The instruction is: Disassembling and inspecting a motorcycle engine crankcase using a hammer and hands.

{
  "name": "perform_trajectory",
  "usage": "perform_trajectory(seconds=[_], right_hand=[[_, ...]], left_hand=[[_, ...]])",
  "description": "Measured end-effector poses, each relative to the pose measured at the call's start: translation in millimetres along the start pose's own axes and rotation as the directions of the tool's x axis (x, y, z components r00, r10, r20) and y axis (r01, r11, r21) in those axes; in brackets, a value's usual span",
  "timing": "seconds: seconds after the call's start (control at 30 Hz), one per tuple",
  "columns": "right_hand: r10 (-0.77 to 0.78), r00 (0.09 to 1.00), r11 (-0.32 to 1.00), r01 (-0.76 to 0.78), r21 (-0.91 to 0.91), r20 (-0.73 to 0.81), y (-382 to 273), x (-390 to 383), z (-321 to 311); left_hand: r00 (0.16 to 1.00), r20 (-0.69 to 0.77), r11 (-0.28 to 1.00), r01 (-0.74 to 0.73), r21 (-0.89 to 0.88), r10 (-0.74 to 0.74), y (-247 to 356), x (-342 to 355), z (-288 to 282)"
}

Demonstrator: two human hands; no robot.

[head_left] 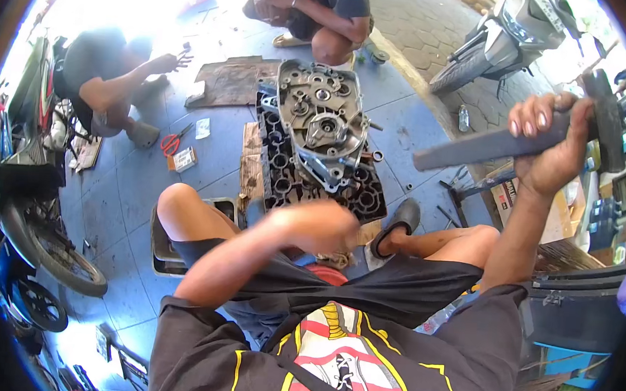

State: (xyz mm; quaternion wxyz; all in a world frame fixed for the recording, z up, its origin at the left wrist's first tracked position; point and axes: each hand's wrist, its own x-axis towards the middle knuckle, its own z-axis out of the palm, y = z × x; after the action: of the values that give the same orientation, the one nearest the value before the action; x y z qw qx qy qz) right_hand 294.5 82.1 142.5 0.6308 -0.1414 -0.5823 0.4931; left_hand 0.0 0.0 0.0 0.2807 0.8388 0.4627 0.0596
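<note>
My right hand (545, 142) is raised at the right, shut on a dark hammer (604, 124), with a long tapered bar (459, 151) extending leftward from the grip. My left hand (322, 225) is motion-blurred below the engine parts; I cannot make out its fingers or anything in them. In front of me a silver engine casing (322, 103) rests on a dark, greasy engine block (359, 202), with cardboard (253, 159) at its left side.
Two people crouch ahead, one left (95, 64), one beyond the casing (324, 10). Motorcycles line the left (32, 214); a scooter (494, 42) stands back right. Scissors (171, 142), loose tools (456, 201) and more cardboard (227, 83) lie on the tiled floor (125, 227).
</note>
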Motion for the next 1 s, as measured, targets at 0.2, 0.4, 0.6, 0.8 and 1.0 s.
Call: perform_trajectory(seconds=[0.2, 0.4, 0.6, 0.8, 1.0], right_hand=[[-0.057, 0.996, 0.997, 0.061, -0.055, 0.074, 69, 60, 58], [0.054, 0.987, 0.99, -0.034, -0.138, 0.148, 134, 62, 73], [0.024, 0.996, 0.995, -0.016, -0.095, 0.089, 161, 52, 85], [0.017, 0.987, 0.997, -0.029, 0.077, 0.16, 164, 62, 65], [0.006, 0.931, 1.0, 0.006, -0.031, 0.366, 171, 66, 44]], left_hand=[[0.345, -0.668, 0.744, 0.424, -0.516, -0.659, -121, 53, -80], [0.274, -0.554, 0.615, 0.435, -0.658, -0.786, -152, 99, -52], [0.246, -0.489, 0.546, 0.439, -0.713, -0.837, -174, 110, -40], [0.262, -0.534, 0.594, 0.306, -0.745, -0.804, -174, 113, -35], [0.226, -0.63, 0.668, 0.2, -0.717, -0.743, -187, 123, -29]])
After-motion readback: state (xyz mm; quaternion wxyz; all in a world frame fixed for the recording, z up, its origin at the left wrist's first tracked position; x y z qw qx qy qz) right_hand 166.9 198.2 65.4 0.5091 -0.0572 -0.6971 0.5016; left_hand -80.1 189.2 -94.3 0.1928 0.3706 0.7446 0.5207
